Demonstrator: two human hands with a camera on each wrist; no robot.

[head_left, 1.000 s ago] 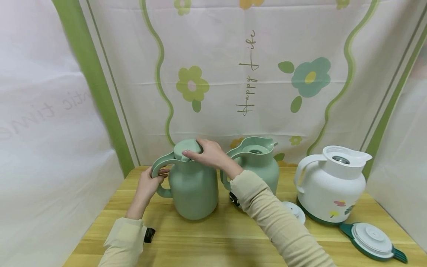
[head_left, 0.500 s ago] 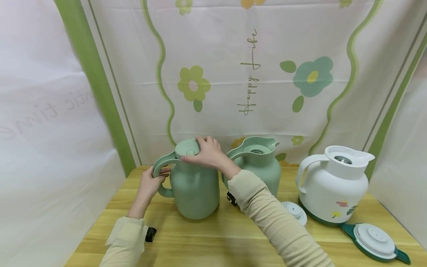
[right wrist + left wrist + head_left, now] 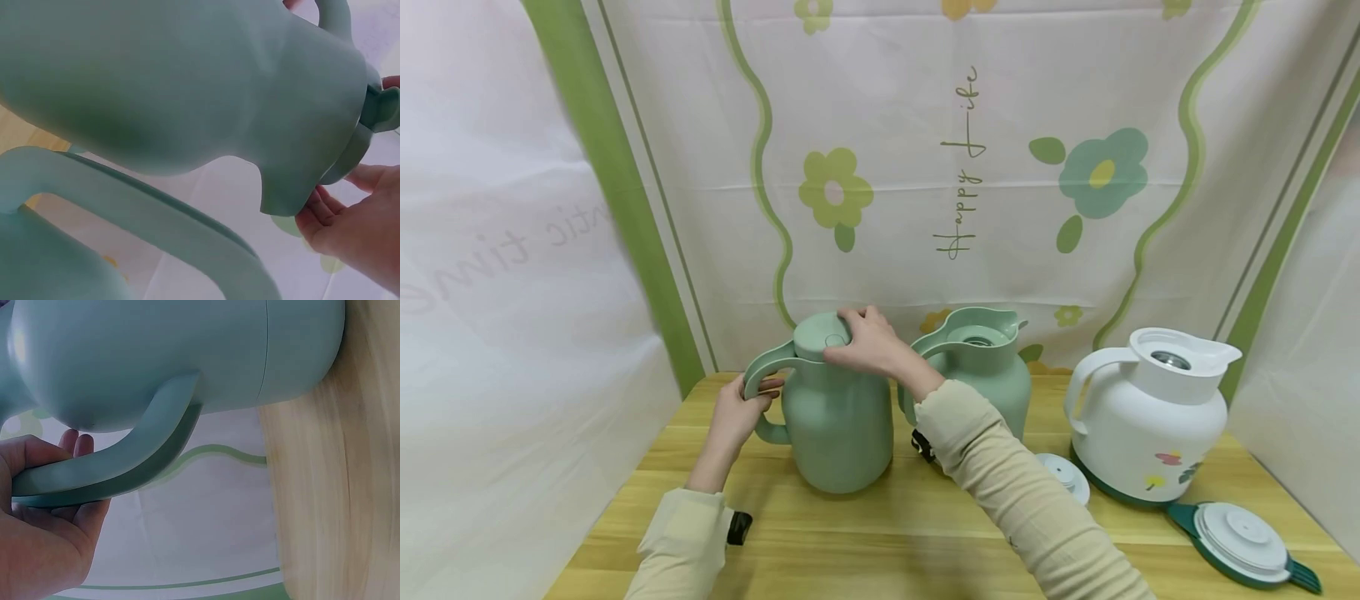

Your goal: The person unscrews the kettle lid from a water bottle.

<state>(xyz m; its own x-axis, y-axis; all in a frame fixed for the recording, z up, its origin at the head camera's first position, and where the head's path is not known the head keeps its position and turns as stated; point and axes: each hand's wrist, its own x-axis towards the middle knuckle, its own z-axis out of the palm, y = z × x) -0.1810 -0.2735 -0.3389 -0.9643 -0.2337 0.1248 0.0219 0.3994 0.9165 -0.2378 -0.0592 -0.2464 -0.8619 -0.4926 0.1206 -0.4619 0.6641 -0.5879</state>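
A green vacuum jug (image 3: 837, 429) stands upright on the wooden table, left of centre. My left hand (image 3: 735, 410) grips its handle (image 3: 140, 444), with the fingers curled round it in the left wrist view. On top, the round green lid (image 3: 814, 335) sits in the jug's mouth. My right hand (image 3: 877, 346) holds this lid from the right, thumb at the front and fingers behind. In the right wrist view, a raised tab (image 3: 386, 109) stands out from the lid, and fingertips of the right hand (image 3: 365, 225) touch near the spout.
Close to the right stands a second green jug (image 3: 992, 383) without a lid, partly behind my right arm. Beyond it is an uncovered white jug (image 3: 1146, 421). A white stopper (image 3: 1066, 479) and a green-and-white lid (image 3: 1240, 537) lie on the table (image 3: 850, 550).
The lid has turned, its front mark shifting rightward. My right thumb first extended over the lid's front, and now lies further right at its edge. My left hand keeps its grip.
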